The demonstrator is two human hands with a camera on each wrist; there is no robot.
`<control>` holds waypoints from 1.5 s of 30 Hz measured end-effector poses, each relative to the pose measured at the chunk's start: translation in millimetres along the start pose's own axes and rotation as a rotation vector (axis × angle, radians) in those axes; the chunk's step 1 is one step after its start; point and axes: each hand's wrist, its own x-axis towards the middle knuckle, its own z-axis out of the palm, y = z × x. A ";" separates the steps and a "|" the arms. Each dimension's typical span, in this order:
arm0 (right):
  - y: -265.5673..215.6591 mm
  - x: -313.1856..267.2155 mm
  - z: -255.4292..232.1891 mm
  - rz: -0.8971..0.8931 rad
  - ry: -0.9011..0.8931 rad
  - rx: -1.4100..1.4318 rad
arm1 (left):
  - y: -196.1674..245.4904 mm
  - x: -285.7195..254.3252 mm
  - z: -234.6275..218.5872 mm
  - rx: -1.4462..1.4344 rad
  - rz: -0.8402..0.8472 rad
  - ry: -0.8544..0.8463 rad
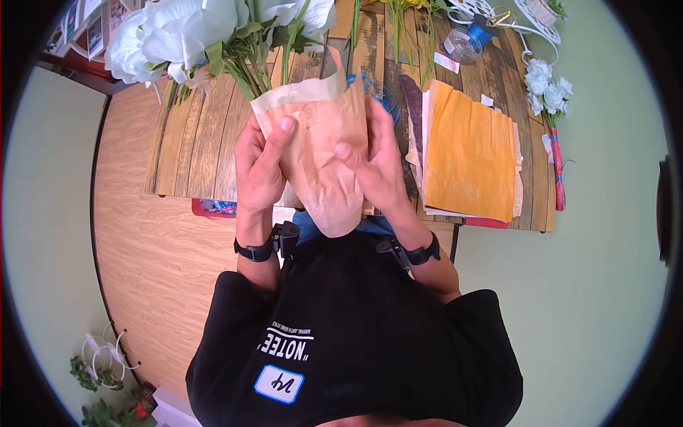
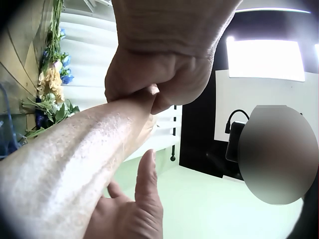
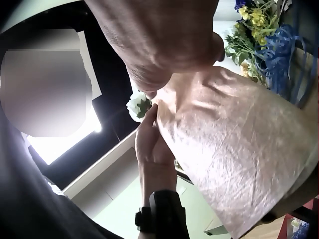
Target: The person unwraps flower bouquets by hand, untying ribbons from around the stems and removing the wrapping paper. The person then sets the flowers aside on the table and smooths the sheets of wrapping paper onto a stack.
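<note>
Both hands hold a sheet of pale peach wrapping paper (image 1: 324, 164), rolled into a tapering wrap with a lighter upper edge. My left hand (image 1: 260, 164) grips its left side, thumb across the front. The right hand (image 1: 377, 160) grips the other side, its thumb pressing the front of the paper. Green stems of large white flowers (image 1: 188, 35) overlap the wrap's upper edge in the head view. In the left wrist view the wrap (image 2: 75, 159) runs between the left hand (image 2: 164, 55) and the right hand (image 2: 132, 209). A pale flower (image 3: 138, 105) shows beside the hands in the right wrist view.
On the wooden table (image 1: 188, 156), a stack of orange-brown paper (image 1: 469, 153) lies to the right. Blue ribbon (image 1: 380, 96) lies behind the wrap, and ribbon spools (image 1: 466, 43) stand at the back right. A small white bouquet (image 1: 549, 92) with a red-wrapped handle lies at the right edge.
</note>
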 end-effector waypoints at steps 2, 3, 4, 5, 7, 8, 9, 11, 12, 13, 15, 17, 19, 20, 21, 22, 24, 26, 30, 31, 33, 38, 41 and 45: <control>-12.1 2.9 -15.2 0.220 -0.118 0.055 | -2.7 2.6 -5.7 -0.007 -0.047 -0.031; -20.2 3.8 -19.8 0.448 -0.242 0.113 | -4.1 4.5 -5.8 -0.006 -0.046 -0.030; -30.9 1.5 -17.9 0.375 -0.217 -0.066 | -5.9 7.2 -5.5 0.011 -0.047 -0.014; -39.6 -2.1 -14.6 0.376 -0.217 -0.063 | -8.3 9.9 -5.2 0.028 -0.049 0.001; -51.9 -9.8 -8.3 0.346 -0.171 -0.049 | -17.7 15.0 -5.5 0.035 -0.030 0.018; -54.3 -13.7 -6.7 0.290 -0.220 -0.202 | -22.2 15.3 -5.5 0.042 -0.011 0.036; -60.1 -16.7 -1.0 0.222 -0.259 -0.255 | -25.3 15.0 -4.6 0.046 -0.015 0.031; -58.6 -21.6 18.9 -0.078 -0.274 -0.349 | -30.9 16.1 -2.5 -0.065 -0.024 0.027; -62.0 -22.9 23.1 -0.114 -0.383 -0.439 | -33.1 17.7 -7.2 -0.243 0.001 -0.219; -68.0 -21.8 27.7 -0.149 -0.492 -0.528 | -39.6 23.1 -13.6 -0.576 -0.181 -0.237; -62.3 -19.9 35.6 -0.285 -0.552 -0.338 | -40.5 37.6 -27.6 -0.649 -0.185 -0.464; -60.2 -21.3 29.7 -0.297 -0.521 -0.234 | -63.0 56.6 -44.8 -0.822 -0.228 -0.735; -53.3 -19.0 11.9 -0.259 -0.250 -0.248 | -61.4 43.1 -33.2 -0.952 -0.271 -0.542; -52.8 -13.2 11.7 -0.195 -0.132 -0.336 | -48.9 29.2 -7.5 -0.886 -0.117 -0.411; -51.9 -6.8 11.5 -0.131 -0.011 -0.423 | -55.2 31.7 -13.3 -0.831 -0.129 -0.388; -47.9 -3.1 10.8 -0.129 -0.009 -0.421 | -56.4 28.6 -9.2 -0.696 -0.047 -0.369; -37.9 0.1 7.5 0.016 -0.117 -0.557 | -64.0 31.9 -9.2 -0.565 0.029 -0.359; -32.4 -1.5 7.2 0.082 -0.185 -0.551 | -81.5 50.6 -24.5 -0.543 0.025 -0.612; -17.2 -4.3 12.8 0.196 -0.251 -0.374 | -90.9 52.9 -24.4 -0.453 0.046 -0.638; -17.3 -3.9 14.5 0.188 -0.221 -0.327 | -98.4 55.6 -23.0 -0.452 0.047 -0.637; -19.4 -4.4 20.8 0.137 -0.153 -0.317 | -115.7 65.9 -24.9 -0.381 0.198 -0.710; -25.9 -1.5 23.4 0.049 -0.028 -0.315 | -82.0 39.5 17.8 -0.213 -0.068 -0.240; -20.4 5.8 17.5 -0.005 0.052 -0.332 | -56.6 16.3 3.7 -0.118 -0.039 -0.148; -14.6 10.3 9.2 -0.014 0.041 -0.368 | -19.1 -7.0 -23.4 0.088 -0.001 0.047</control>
